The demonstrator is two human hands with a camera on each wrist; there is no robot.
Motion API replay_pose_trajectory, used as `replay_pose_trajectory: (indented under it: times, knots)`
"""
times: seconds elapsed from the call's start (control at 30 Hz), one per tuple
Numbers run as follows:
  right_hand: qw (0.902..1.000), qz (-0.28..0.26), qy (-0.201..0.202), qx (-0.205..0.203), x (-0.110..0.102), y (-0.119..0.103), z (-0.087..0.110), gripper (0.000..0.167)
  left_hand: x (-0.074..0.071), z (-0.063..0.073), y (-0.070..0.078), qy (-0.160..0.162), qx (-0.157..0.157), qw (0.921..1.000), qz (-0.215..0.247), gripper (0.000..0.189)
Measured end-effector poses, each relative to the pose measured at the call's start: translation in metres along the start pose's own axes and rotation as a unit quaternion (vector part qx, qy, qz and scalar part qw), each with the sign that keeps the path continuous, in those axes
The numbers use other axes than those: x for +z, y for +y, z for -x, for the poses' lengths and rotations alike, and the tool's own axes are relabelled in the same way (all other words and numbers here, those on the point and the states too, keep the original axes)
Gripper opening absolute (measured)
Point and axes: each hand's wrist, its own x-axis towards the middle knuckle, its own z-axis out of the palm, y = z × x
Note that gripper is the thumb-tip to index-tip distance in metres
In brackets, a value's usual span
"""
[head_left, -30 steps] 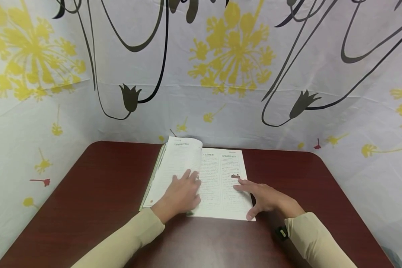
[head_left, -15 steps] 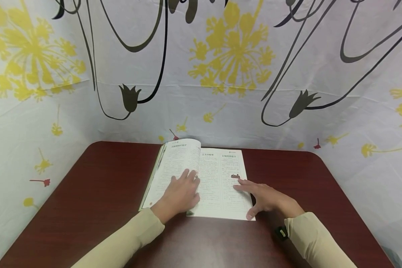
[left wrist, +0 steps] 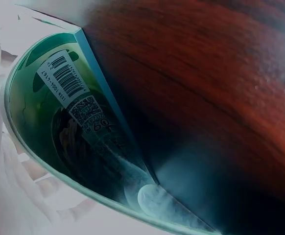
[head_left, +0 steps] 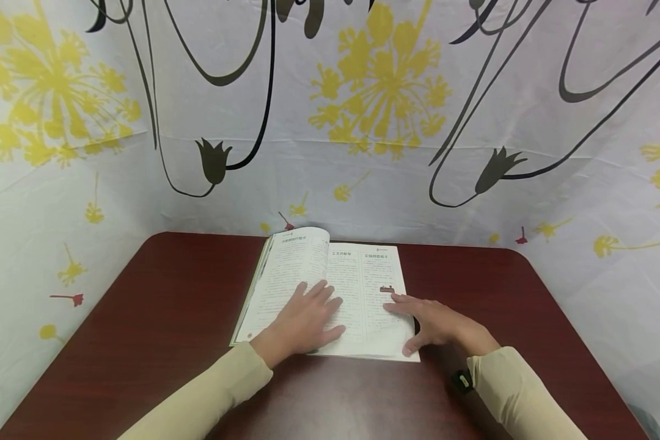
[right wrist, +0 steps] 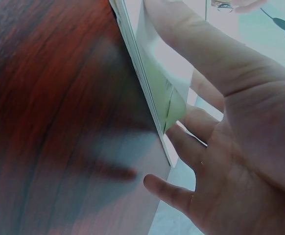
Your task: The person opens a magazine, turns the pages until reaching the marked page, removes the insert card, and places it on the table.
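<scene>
An open magazine [head_left: 363, 305] with printed columns lies on the table, its left pages bowed up near the fold. My left hand [head_left: 305, 318] rests on the lower part of the spread across the fold, fingers spread and thumb out to the right. At the right page's outer edge is my right hand [head_left: 440, 324], its fingers on the page and its thumb near the bottom corner. In the right wrist view, a page corner [right wrist: 169, 100] curls up beside the fingers of the right hand [right wrist: 221, 132]. The left wrist view shows the curved cover [left wrist: 30, 107] with a barcode.
The dark red-brown table [head_left: 143, 318] extends around the magazine on all sides. Behind it hangs a white cloth [head_left: 286, 183] patterned with yellow and grey flowers. A dark band [head_left: 463, 382] with a small label is at the right cuff.
The left page has settled lower and leftward since the first frame. My left hand's fingers and thumb have spread rightward over the fold. The right hand has stayed almost still.
</scene>
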Motion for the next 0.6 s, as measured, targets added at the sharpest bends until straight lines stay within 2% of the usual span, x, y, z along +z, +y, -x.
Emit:
replay_pose_trajectory:
  times: [0.23,0.6]
  knots:
    - [0.9996,0.014,0.019,-0.014,0.0009,0.0010,-0.0020,0.085,0.0000,-0.0005,0.0036,-0.018,0.021,0.9995,0.014,0.066]
    - [0.9978,0.014,0.061,-0.023,0.0026,0.0022,-0.0048,0.078,0.0020,0.0012,0.0055,-0.016,0.034,0.9993,-0.006,0.080]
